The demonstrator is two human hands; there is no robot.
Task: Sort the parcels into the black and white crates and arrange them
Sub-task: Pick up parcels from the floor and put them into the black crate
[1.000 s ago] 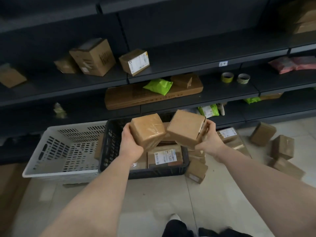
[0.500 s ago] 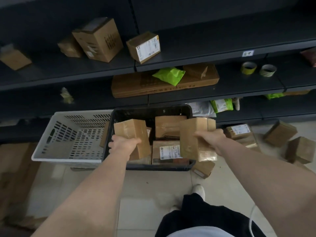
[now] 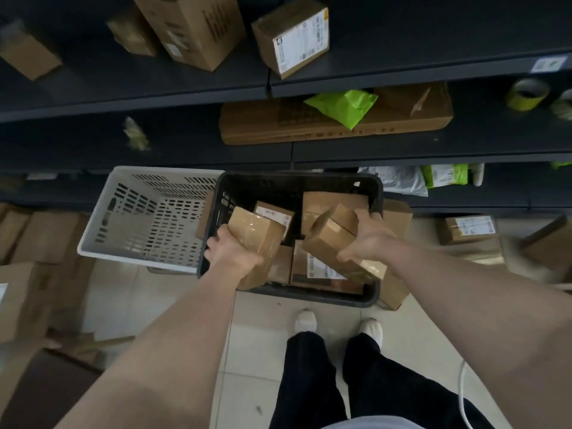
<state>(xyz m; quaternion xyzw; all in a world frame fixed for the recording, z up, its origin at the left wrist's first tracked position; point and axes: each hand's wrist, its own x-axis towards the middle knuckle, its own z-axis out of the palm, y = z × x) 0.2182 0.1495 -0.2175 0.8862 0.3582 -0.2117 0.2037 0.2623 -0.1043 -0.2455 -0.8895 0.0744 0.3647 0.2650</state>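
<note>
Two crates sit side by side on the tiled floor (image 3: 173, 305) below the shelves: a white crate (image 3: 102, 224) on the left and a black crate (image 3: 309, 297) touching it on the right. The person holds two brown parcels, one in each of the hands, both over the black crate. The left hand (image 3: 232, 255) grips the left parcel (image 3: 260, 236) from its near end, fingers curled round it, above the crate's left half. The right hand (image 3: 368, 239) clasps the right parcel (image 3: 328, 243), tilted, above the right half. The two held parcels are near each other but apart. Under them, four parcels seem to lie in the black crate, though the hands hide part of it; one labelled parcel (image 3: 318, 269) lies at the near wall. The upper shelf (image 3: 402, 66) carries four cardboard boxes. The shelf below bears one long flat carton (image 3: 309, 128) with one green bag (image 3: 343, 105) on it, and two tape rolls (image 3: 526, 94) at the right.
</note>
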